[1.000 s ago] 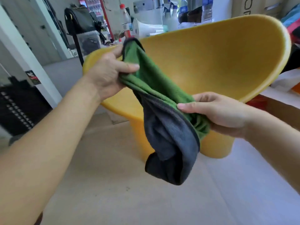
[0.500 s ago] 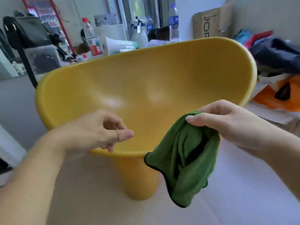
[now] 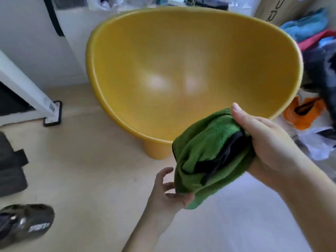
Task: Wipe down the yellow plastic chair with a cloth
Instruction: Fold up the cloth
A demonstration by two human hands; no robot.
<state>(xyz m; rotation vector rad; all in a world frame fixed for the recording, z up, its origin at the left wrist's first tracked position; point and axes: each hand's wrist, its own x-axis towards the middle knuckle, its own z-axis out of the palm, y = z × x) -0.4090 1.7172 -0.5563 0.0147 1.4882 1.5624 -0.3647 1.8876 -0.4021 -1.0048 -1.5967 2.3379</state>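
Head view shows the right hand [image 3: 269,148] at 4 o'clock with fingers curled round a bunched green cloth [image 3: 205,153], evidently gathering the soft, napped, dark-edged fabric into a wiping pad. At 6 o'clock the left hand [image 3: 167,193] is spread and relaxed, thumb touching the hanging lower corner, probably to tidy it. At 12 o'clock the yellow chair [image 3: 181,60], a smooth glossy plastic bowl on a stubby leg, stands clear of the cloth.
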